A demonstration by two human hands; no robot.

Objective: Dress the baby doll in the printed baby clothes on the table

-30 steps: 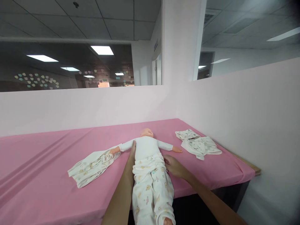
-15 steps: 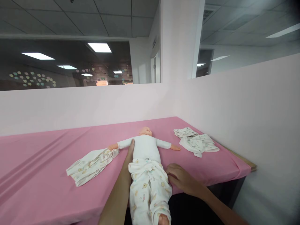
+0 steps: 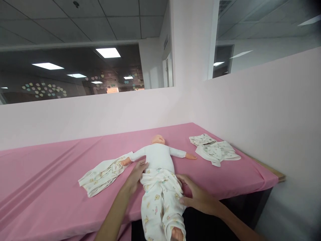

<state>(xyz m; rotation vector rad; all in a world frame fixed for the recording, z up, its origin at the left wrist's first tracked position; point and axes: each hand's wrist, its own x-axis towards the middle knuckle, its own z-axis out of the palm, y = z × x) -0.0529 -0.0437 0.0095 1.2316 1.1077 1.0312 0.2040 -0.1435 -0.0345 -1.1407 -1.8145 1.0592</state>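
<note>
A baby doll lies on its back with arms spread, dressed in a white long-sleeved top and loose white trousers printed with small animals. The trousers reach its waist, and one foot shows at the cuff. My left hand is beside the waist on the left, fingers stretched toward the top's side, thumb side upward. At the opposite hip, my right hand has its fingers spread and its fingertips against the trousers. Neither hand visibly grips cloth. Under the doll's left-side hand lies a printed white garment.
A pink sheet covers the table, creased at left. Folded printed baby clothes lie at the right. White walls with windows border the back and right sides. The table's wooden edge shows at right.
My left hand has moved down from the doll's upper side to its waist. My right hand, curled before, has spread its fingers at the hip. The view has shifted slightly.
</note>
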